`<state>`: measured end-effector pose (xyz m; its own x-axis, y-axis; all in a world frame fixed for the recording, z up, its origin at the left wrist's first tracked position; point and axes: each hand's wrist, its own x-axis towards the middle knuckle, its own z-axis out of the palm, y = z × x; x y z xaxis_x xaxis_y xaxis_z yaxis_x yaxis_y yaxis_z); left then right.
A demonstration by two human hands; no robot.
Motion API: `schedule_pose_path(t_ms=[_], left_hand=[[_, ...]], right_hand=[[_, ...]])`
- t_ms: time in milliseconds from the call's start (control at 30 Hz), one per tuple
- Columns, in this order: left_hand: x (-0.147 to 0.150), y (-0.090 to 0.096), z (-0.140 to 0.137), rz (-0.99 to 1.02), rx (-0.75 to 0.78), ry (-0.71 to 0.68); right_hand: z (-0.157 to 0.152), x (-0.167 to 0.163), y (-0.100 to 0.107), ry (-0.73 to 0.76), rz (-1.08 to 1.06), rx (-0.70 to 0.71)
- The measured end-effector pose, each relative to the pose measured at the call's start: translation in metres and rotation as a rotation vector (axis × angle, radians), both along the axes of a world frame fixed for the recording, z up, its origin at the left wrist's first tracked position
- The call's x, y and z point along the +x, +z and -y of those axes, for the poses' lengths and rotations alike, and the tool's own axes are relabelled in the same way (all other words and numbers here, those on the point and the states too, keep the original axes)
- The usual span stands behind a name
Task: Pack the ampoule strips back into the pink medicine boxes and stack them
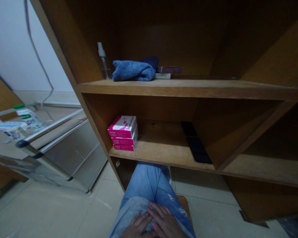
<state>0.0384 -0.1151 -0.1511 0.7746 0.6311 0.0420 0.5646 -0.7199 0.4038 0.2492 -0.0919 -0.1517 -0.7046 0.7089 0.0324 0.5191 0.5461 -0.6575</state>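
Observation:
My left hand [138, 227] and my right hand [166, 220] rest on my lap at the bottom of the view, over a pale shirt and blue jeans [141, 178]. Their fingers lie loosely stretched out, the fingertips close together, and nothing shows in either hand. Beyond my knees, on the lower shelf [161, 150], three pink and white boxes [124, 134] stand stacked at the left side. Toward the right of that shelf lies a flat black phone [199, 150], with another dark flat object [188, 129] just behind it.
On the upper shelf [178, 89] are a clear spray bottle [104, 62], a folded blue towel [134, 70] and small flat boxes [169, 69]. At left, a metal-framed cart [57, 127] carries a green-capped white bottle [29, 118] and a white tub [16, 132]. A slanting wooden divider [258, 134] bounds the shelf's right.

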Motion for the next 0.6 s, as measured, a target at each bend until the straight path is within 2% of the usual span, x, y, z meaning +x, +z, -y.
schedule_pose_path(t_ms=[67, 167, 200, 267, 367, 433, 467, 600], left_hand=[[-0.002, 0.01, -0.004, 0.009, 0.022, -0.01], [-0.013, 0.057, -0.023, 0.042, 0.021, -0.002], [-0.018, 0.077, -0.032, 0.084, 0.044, 0.072], [-0.032, 0.117, -0.055, 0.196, 0.159, 0.304], [-0.053, 0.161, -0.097, 0.442, 0.397, 0.653], [-0.063, 0.176, -0.125, 0.626, 0.459, 0.799], [-0.066, 0.18, -0.138, 0.707, 0.437, 0.847], [-0.069, 0.181, -0.175, 0.962, 0.239, 0.925]], right_hand=[[0.002, 0.0, -0.008, 0.018, 0.018, 0.041], [-0.008, -0.001, 0.008, -0.1, -0.036, 0.09], [-0.015, -0.003, 0.019, -0.168, -0.076, 0.099], [-0.032, -0.007, 0.047, -0.255, -0.179, 0.107], [-0.064, -0.018, 0.09, -0.308, -0.324, 0.129], [-0.088, -0.028, 0.115, -0.308, -0.416, 0.162], [-0.1, -0.035, 0.126, -0.297, -0.457, 0.185], [-0.136, -0.063, 0.156, -0.223, -0.529, 0.215]])
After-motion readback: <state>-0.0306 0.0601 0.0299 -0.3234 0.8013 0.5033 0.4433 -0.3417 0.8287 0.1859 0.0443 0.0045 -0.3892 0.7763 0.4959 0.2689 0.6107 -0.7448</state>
